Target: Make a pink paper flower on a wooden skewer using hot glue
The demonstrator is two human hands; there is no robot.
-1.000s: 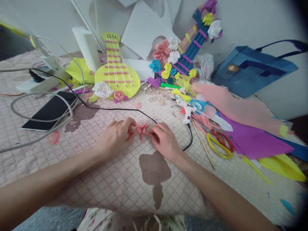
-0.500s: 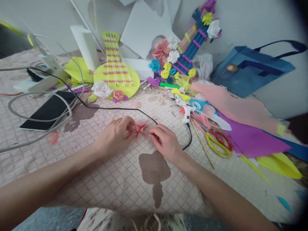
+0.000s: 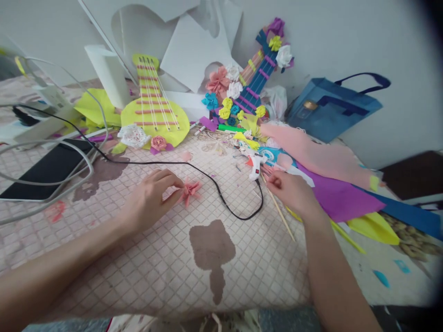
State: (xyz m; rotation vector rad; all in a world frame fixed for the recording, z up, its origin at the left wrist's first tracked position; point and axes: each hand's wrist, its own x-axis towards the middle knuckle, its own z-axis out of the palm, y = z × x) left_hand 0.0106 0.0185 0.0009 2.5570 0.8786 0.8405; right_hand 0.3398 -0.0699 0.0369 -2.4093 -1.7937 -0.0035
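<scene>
My left hand (image 3: 150, 198) holds the edge of a small pink crepe-paper flower (image 3: 191, 190) between thumb and fingertips, just above the quilted table cover. The petals spread out to the right of the fingers. My right hand (image 3: 290, 189) is over the pink paper strips (image 3: 268, 170) beside the white glue gun (image 3: 256, 167). Its fingers are curled together, and whatever they may grip is hidden. A thin wooden stick (image 3: 282, 214) lies just left of this hand. The scissors are mostly covered by it, with a bit of yellow handle (image 3: 293, 214) showing.
The glue gun's black cord (image 3: 221, 198) loops across the table. Two paper guitars, one yellow (image 3: 155, 122) and one blue (image 3: 254, 92), stand at the back. Purple paper (image 3: 341, 198) and a blue bag (image 3: 332, 110) are at right; a black tablet-like device (image 3: 48, 168) lies left.
My right hand has left the flower and moved right to the pink strips by the glue gun. The left hand still holds the flower. The view has shifted slightly to the right.
</scene>
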